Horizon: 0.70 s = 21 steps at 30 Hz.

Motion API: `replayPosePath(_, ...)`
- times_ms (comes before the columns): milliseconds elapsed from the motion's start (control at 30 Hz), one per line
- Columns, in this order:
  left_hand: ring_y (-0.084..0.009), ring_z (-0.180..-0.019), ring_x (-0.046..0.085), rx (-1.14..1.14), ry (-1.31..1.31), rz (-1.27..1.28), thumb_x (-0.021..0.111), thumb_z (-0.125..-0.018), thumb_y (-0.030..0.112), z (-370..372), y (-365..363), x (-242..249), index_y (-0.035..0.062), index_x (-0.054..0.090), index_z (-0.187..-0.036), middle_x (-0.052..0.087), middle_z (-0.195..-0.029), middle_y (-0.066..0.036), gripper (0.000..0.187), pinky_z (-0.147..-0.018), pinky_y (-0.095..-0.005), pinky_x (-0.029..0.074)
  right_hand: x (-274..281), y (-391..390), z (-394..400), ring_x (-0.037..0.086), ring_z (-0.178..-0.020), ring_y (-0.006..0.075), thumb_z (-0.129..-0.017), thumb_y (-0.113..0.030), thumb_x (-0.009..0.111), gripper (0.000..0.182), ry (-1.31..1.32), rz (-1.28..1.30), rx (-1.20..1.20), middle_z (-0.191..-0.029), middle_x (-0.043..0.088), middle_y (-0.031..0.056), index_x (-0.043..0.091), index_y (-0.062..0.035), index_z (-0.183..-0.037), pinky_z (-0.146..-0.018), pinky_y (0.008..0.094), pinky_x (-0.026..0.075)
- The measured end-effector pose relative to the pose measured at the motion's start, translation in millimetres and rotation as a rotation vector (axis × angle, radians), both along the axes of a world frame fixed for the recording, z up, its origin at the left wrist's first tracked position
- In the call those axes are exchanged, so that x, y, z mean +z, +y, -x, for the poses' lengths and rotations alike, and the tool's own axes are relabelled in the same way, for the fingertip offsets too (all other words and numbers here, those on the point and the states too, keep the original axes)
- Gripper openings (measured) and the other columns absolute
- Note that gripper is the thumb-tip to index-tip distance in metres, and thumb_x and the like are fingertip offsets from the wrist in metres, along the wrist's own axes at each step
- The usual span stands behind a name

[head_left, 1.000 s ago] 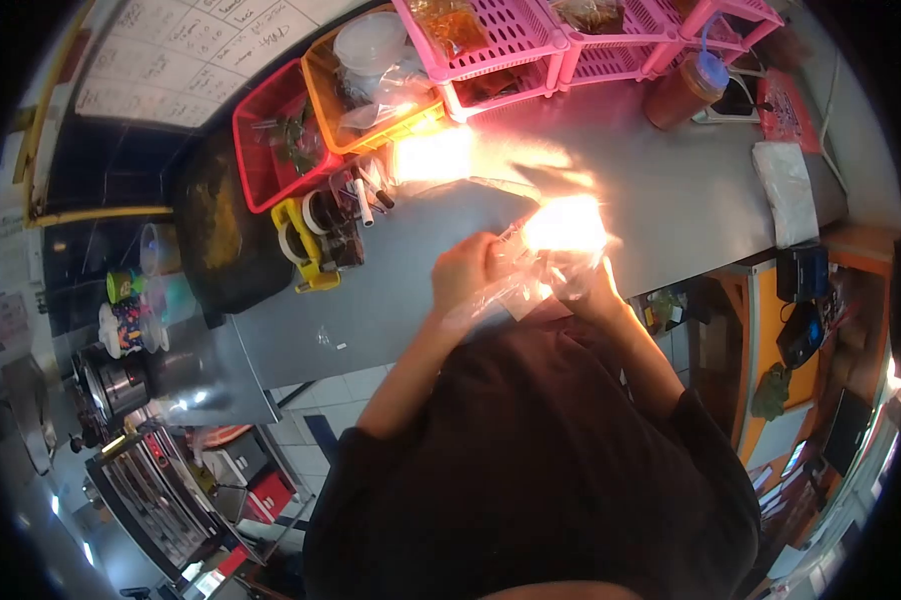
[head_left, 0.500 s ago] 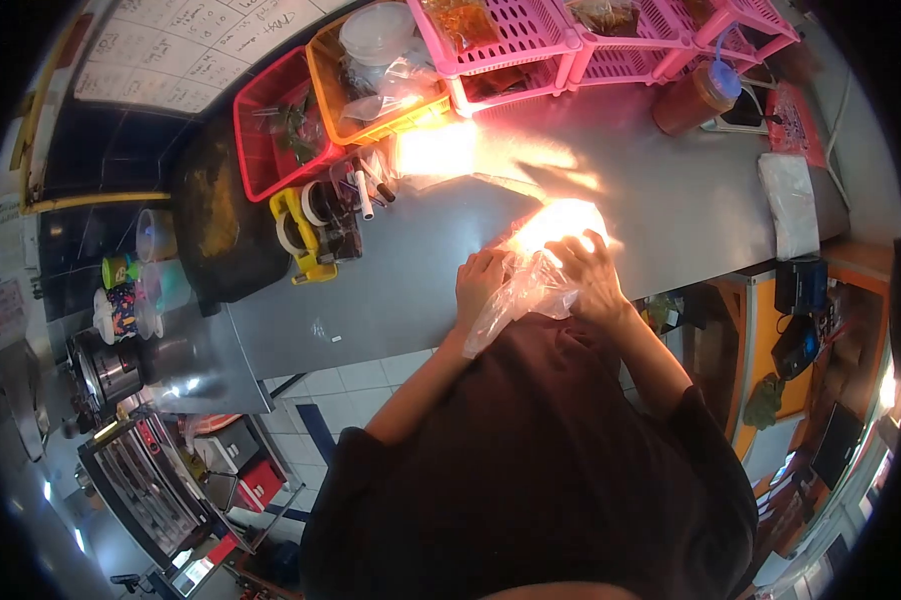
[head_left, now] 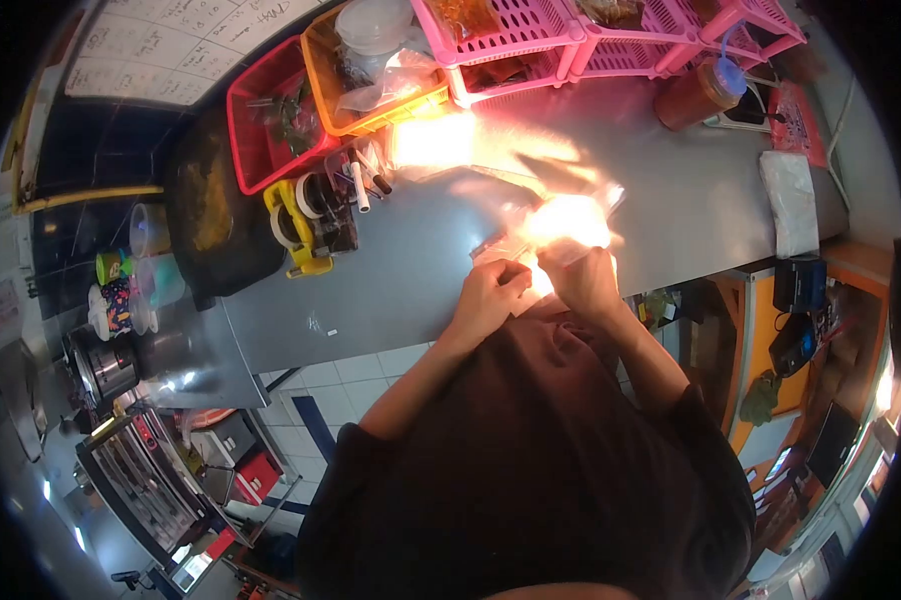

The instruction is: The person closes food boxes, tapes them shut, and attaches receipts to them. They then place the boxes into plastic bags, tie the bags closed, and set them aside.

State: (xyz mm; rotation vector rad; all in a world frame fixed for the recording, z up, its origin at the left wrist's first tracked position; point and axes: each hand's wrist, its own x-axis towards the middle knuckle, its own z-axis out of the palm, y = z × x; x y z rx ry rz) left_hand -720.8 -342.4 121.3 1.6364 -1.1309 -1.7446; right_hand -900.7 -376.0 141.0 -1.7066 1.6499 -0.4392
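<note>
A clear plastic bag [head_left: 501,248] lies at the front edge of the metal table, partly washed out by bright sunlight. My left hand [head_left: 489,298] is closed with thumb and fingers pinched on the near left part of the bag. Beside it, my right hand [head_left: 589,285] is curled shut on the bag's near right part. Glare hides the middle of the bag, and what is inside it cannot be made out.
On the metal table [head_left: 401,270] a yellow tape dispenser [head_left: 299,230] stands left, near markers [head_left: 361,188]. Behind are a red basket [head_left: 246,150], an orange basket [head_left: 321,75] and pink racks [head_left: 511,45]. A blue-lidded jar [head_left: 686,98] and white plastic bundle [head_left: 789,205] sit right.
The bag's loose part that hung over my left wrist now lies up on the table, spread out between my hands. Both hands have gone from spread fingers to a closed grip.
</note>
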Motion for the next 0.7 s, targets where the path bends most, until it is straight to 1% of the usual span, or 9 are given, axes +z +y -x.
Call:
replayPosePath(33, -0.0123, -0.084, 0.065, 0.007, -0.001, -0.003, 0.068, -0.093, 0.020, -0.7, -1.7, -1.8, 0.0002, 0.070, -0.104, 0.072, -0.091, -0.003, 0.023, -0.074, -0.0266, 0.051, 5.1, -3.5, -2.7, 0.062, -0.061, 0.0191, -0.089, -0.017, 0.063, 0.020, -0.284, -0.384, -0.249, -0.067, 0.065, 0.0071, 0.069, -0.0032, -0.076, -0.061, 0.0329, 0.051)
replayPosePath(67, -0.0106, -0.084, 0.064, 0.039, 0.139, -0.196, 0.069, -0.093, 0.021, -0.3, -5.9, 1.8, 0.0009, 0.070, -0.103, 0.072, -0.092, -0.003, 0.023, -0.073, -0.0254, 0.050, -21.4, -2.0, 8.6, 0.065, -0.066, 0.0158, -0.092, -0.023, 0.063, 0.027, -0.460, -0.501, -0.239, -0.074, 0.069, 0.0086, 0.070, -0.0004, -0.081, -0.065, 0.0305, 0.052)
replayPosePath(100, -0.0089, -0.084, 0.064, 0.071, 0.280, -0.387, 0.070, -0.093, 0.021, -0.2, -8.4, 3.6, 0.0015, 0.071, -0.103, 0.072, -0.093, -0.003, 0.022, -0.072, -0.0241, 0.048, -29.1, 1.0, 11.3, 0.065, -0.066, 0.0158, -0.092, -0.023, 0.063, 0.027, -0.458, -0.506, -0.234, -0.074, 0.069, 0.0086, 0.070, -0.0004, -0.081, -0.065, 0.0305, 0.052)
replayPosePath(167, -0.0080, -0.083, 0.062, 0.091, 0.316, -0.314, 0.070, -0.094, 0.020, 0.7, -10.6, 2.2, 0.0015, 0.071, -0.103, 0.071, -0.092, -0.002, 0.021, -0.071, -0.0233, 0.047, -38.5, 5.3, 14.2, 0.068, -0.070, 0.0198, -0.094, -0.026, 0.062, 0.029, -0.878, -0.648, -0.399, -0.078, 0.070, 0.0099, 0.071, 0.0004, -0.085, -0.066, 0.0322, 0.053)
replayPosePath(200, -0.0071, -0.082, 0.060, 0.103, 0.349, -0.239, 0.069, -0.095, 0.019, 1.7, -11.4, 1.4, 0.0015, 0.070, -0.103, 0.069, -0.091, -0.002, 0.019, -0.071, -0.0226, 0.046, -47.0, 6.4, 12.1, 0.069, -0.073, 0.0231, -0.096, -0.029, 0.059, 0.032, -0.866, -0.733, -0.516, -0.083, 0.071, 0.0131, 0.070, 0.0009, -0.097, -0.068, 0.0334, 0.054)
replayPosePath(333, -0.0054, -0.076, 0.054, 0.229, 0.367, -0.025, 0.067, -0.097, 0.015, 13.6, -11.7, -4.2, -0.0004, 0.069, -0.102, 0.064, -0.086, 0.001, 0.016, -0.069, -0.0224, 0.042, -54.7, 15.9, 8.9, 0.069, -0.079, 0.0245, -0.098, -0.029, 0.057, 0.034, -0.994, -0.778, -0.613, -0.088, 0.072, 0.0147, 0.067, 0.0014, -0.107, -0.072, 0.0344, 0.053)
replayPosePath(400, -0.0053, -0.074, 0.051, 0.275, 0.382, -0.016, 0.067, -0.097, 0.015, 19.5, -10.8, -3.0, -0.0012, 0.069, -0.101, 0.063, -0.086, 0.001, 0.017, -0.068, -0.0227, 0.041, -58.3, 17.0, 7.7, 0.070, -0.094, 0.0283, -0.101, -0.031, 0.052, 0.045, -0.995, -0.789, -0.549, -0.102, 0.073, 0.0191, 0.058, 0.0033, -0.130, -0.083, 0.0382, 0.053)
replayPosePath(467, -0.0051, -0.072, 0.048, 0.322, 0.394, -0.008, 0.067, -0.097, 0.015, 20.8, -10.7, -3.0, -0.0021, 0.069, -0.100, 0.062, -0.085, 0.001, 0.017, -0.066, -0.0229, 0.040, -64.4, 16.6, 8.3, 0.070, -0.095, 0.0287, -0.101, -0.030, 0.051, 0.044, -0.986, -0.792, -0.540, -0.104, 0.073, 0.0196, 0.058, 0.0034, -0.130, -0.083, 0.0385, 0.053)
replayPosePath(700, -0.0066, -0.081, 0.060, 0.193, 0.254, 0.180, 0.066, -0.098, 0.015, 16.6, -6.3, -17.2, -0.0024, 0.068, -0.100, 0.067, -0.086, -0.003, 0.017, -0.074, -0.0211, 0.046, -61.2, 16.0, 6.8, 0.070, -0.098, 0.0309, -0.102, -0.029, 0.049, 0.044, -0.969, -0.758, -0.514, -0.109, 0.072, 0.0212, 0.059, 0.0036, -0.129, -0.089, 0.0392, 0.053)
